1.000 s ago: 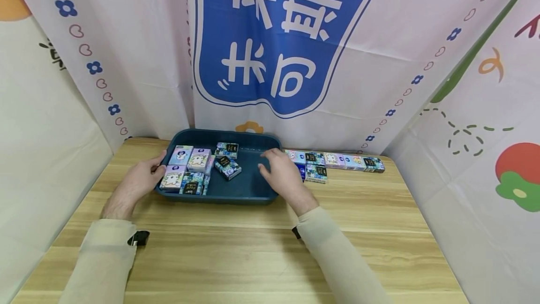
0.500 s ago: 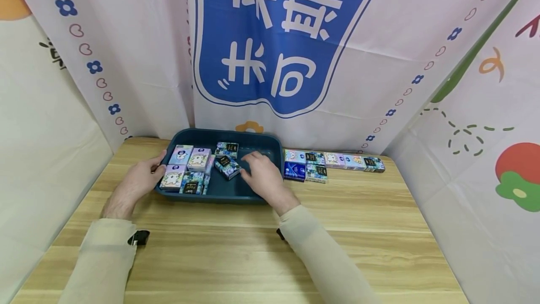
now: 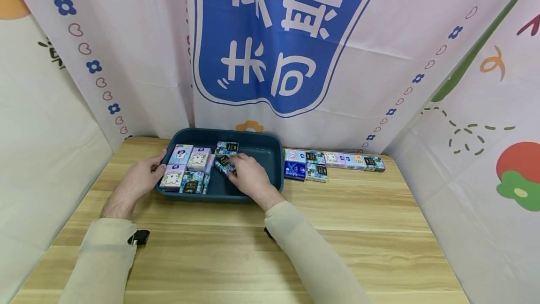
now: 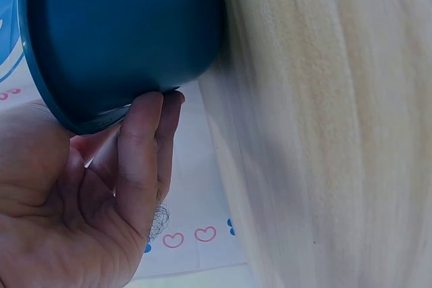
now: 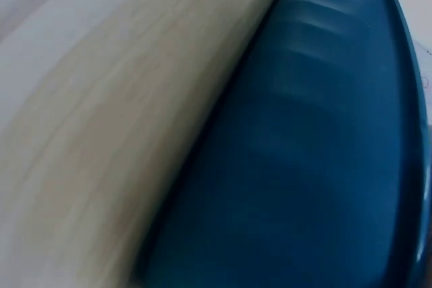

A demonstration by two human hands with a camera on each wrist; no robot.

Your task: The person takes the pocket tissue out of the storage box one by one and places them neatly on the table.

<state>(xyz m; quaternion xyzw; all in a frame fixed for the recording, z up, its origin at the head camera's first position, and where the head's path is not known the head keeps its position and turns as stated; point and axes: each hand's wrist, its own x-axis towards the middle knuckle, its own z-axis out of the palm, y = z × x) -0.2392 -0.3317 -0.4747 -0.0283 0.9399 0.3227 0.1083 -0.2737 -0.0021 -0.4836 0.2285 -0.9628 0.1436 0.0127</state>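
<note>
My left hand grips the left end of a dark teal plastic tray. In the left wrist view, its fingers are under the tray's rim with the thumb side over it. My right hand reaches into the tray, its thumb and fingers around the right end of a slanted, dark floral tissue pack. The hand covers part of that pack. Several more tissue packs fill the tray's left side, among them a pink one and a floral one. The right wrist view shows only the tray's outer wall and tabletop.
Right of the tray, a row of several tissue packs runs along the back of the wooden table. In front of it lie a blue pack and a floral one. Printed curtains hang behind and at both sides.
My right hand has moved left, from the tray's right edge to the slanted tissue pack, uncovering the blue pack beside the tray. The left hand has stayed on the rim.
</note>
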